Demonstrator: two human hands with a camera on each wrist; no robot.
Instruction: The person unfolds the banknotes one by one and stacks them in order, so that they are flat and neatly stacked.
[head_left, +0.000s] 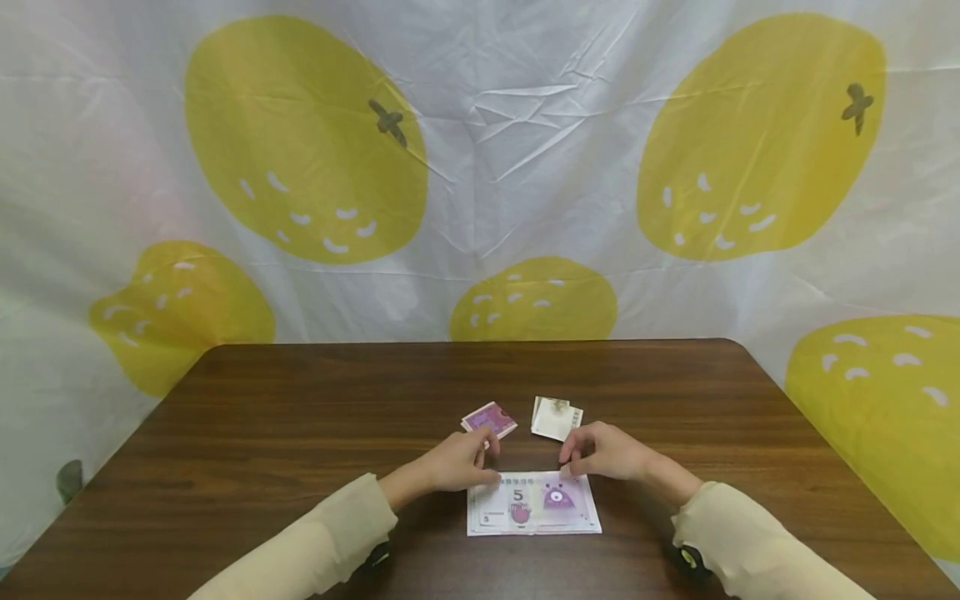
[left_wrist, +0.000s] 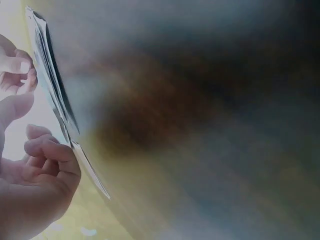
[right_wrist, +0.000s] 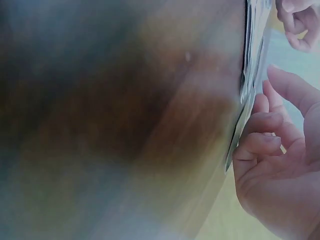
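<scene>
A stack of play banknotes (head_left: 534, 507) lies on the table near its front, the top note marked with a 5 and a purple one-eyed figure. My left hand (head_left: 459, 461) is over its far left corner, thumb tip at the far edge and fingers loosely bent. At the far right corner my right hand (head_left: 609, 452) mirrors it, with the thumb at the edge. Both wrist views show the stack (left_wrist: 47, 65) nearly edge-on. There the left hand (left_wrist: 45, 175) and right hand (right_wrist: 280, 155) have thumb and fingers apart, with nothing between them.
Beyond the left hand lies a small pile of purple notes (head_left: 491, 417). A pile of whitish notes (head_left: 555, 419) sits just beyond the right hand. Behind the brown wooden table (head_left: 300, 400) hangs a white cloth (head_left: 517, 192) printed with yellow lemons.
</scene>
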